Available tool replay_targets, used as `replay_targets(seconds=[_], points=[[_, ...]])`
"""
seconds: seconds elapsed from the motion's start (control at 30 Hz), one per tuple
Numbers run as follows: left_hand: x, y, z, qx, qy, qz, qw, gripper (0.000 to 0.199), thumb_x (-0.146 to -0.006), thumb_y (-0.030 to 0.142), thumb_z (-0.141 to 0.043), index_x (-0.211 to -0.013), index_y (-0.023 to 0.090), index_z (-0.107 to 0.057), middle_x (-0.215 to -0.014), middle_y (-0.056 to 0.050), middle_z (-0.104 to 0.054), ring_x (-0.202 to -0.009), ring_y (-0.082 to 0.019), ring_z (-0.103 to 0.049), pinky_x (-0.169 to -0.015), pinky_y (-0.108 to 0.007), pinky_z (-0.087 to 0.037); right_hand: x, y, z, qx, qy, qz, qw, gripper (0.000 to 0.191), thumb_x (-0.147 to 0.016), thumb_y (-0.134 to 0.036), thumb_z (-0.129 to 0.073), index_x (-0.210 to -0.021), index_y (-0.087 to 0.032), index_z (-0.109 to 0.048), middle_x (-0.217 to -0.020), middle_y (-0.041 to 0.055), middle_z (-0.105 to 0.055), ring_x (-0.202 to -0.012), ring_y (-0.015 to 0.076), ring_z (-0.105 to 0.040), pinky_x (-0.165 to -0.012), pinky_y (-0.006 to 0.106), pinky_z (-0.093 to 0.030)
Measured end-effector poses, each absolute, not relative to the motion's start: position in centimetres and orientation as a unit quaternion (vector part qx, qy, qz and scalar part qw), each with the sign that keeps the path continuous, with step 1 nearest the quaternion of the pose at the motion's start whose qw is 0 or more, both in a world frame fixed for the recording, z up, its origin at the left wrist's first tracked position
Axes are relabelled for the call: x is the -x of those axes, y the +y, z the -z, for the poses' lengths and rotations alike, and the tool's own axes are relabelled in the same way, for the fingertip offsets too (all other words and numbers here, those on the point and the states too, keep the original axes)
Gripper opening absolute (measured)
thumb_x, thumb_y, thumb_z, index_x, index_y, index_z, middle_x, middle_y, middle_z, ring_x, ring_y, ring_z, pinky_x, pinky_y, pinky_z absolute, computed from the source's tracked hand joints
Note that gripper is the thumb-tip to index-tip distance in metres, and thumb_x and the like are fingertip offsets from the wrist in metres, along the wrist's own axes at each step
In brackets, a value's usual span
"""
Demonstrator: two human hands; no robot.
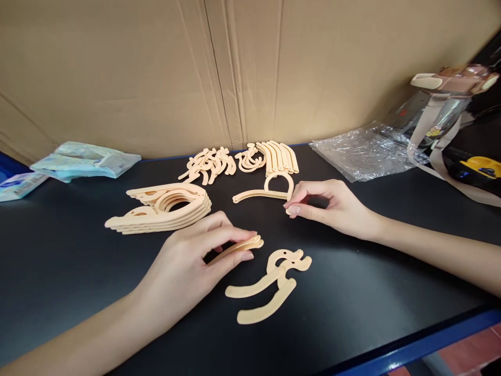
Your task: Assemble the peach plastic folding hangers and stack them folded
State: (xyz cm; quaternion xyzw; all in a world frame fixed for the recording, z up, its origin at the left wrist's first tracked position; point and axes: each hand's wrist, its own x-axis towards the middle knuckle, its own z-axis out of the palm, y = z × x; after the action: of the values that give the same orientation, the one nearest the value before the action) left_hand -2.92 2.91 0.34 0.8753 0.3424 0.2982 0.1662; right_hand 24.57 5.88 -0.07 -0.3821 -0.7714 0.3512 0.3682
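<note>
Left hand (191, 256) pinches a curvy stick (245, 245). Right hand (332, 206) pinches a pale tip (288, 211) — maybe part of the hook (290, 184).

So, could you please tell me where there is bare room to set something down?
Bare table lies between the front parts and right arm, and between the stack and left arm. It is crowded along the back: packets, loose parts, bag.

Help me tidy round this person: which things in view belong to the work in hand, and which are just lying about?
Seem to belong:
beige strip in the left hand
ring by the right hand
front pieces
stacked pieces
back pile
row of strips

Probably just lying about:
blue packet
clear plastic bag
bottle with a strap
</note>
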Motion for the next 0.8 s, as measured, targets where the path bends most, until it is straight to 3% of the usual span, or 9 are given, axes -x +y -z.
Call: replay_targets(seconds=[0.2,0.37,0.5,0.6,0.73,0.8], points=[[2.6,1.1,0.1,-0.926,0.262,-0.273,0.02,0.019,-0.102,0.014,-0.051,-0.116,0.018,-0.065,-0.093,0.0,-0.067,-0.078,-0.011,-0.063,-0.067,-0.024,-0.048,-24.5,6.0,-0.1,0.357,-0.747,-0.427,0.364,0.016,-0.088,-0.034,-0.071,-0.088,-0.018,-0.069,-0.084,0.0015,-0.073,-0.079,0.0152,-0.07,-0.073,0.029,-0.05],[2.1,1.6,0.3,-0.938,0.25,-0.238,-0.037,0.022,-0.104,0.017,-0.048,-0.121,0.013,-0.06,-0.095,-0.003,-0.069,-0.077,-0.015,-0.066,-0.063,-0.026,-0.051,-24.2,5.9,-0.2,0.326,-0.734,-0.498,0.327,0.03,-0.089,-0.03,-0.07,-0.116,-0.019,-0.065,-0.087,0.0001,-0.072,-0.084,0.0141,-0.07,-0.081,0.03,-0.052],[2.2,2.1,0.6,-0.927,0.283,-0.232,-0.088,0.025,-0.107,0.023,-0.038,-0.124,0.015,-0.055,-0.087,-0.001,-0.068,-0.068,-0.015,-0.069,-0.053,-0.026,-0.048,-24.0,5.8,-0.2,0.318,-0.737,-0.515,0.301,0.035,-0.091,-0.027,-0.067,-0.125,-0.018,-0.063,-0.092,0.0009,-0.072,-0.09,0.0141,-0.069,-0.085,0.031,-0.053],[2.3,2.3,0.9,-0.923,0.303,-0.222,-0.079,0.025,-0.108,0.025,-0.033,-0.121,0.018,-0.053,-0.088,0.0,-0.069,-0.068,-0.014,-0.07,-0.053,-0.025,-0.048,-24.0,5.8,-0.2,0.32,-0.738,-0.515,0.298,0.037,-0.089,-0.027,-0.069,-0.125,-0.019,-0.062,-0.093,0.0004,-0.073,-0.091,0.0143,-0.069,-0.086,0.032,-0.053],[2.4,2.4,1.1,-0.927,0.314,-0.201,-0.027,0.022,-0.108,0.026,-0.033,-0.122,0.02,-0.048,-0.1,-0.001,-0.073,-0.083,-0.016,-0.074,-0.062,-0.025,-0.051,-24.1,5.9,-0.2,0.328,-0.738,-0.513,0.293,0.033,-0.087,-0.029,-0.072,-0.118,-0.018,-0.063,-0.092,0.0,-0.073,-0.089,0.0141,-0.068,-0.084,0.032,-0.052],[2.4,2.5,1.1,-0.927,0.321,-0.192,-0.013,0.022,-0.108,0.028,-0.032,-0.123,0.021,-0.047,-0.097,0.0,-0.074,-0.08,-0.016,-0.074,-0.06,-0.026,-0.05,-24.1,6.0,-0.1,0.327,-0.738,-0.514,0.29,0.033,-0.087,-0.029,-0.072,-0.117,-0.019,-0.062,-0.091,-0.0003,-0.073,-0.088,0.0142,-0.068,-0.083,0.032,-0.052]])
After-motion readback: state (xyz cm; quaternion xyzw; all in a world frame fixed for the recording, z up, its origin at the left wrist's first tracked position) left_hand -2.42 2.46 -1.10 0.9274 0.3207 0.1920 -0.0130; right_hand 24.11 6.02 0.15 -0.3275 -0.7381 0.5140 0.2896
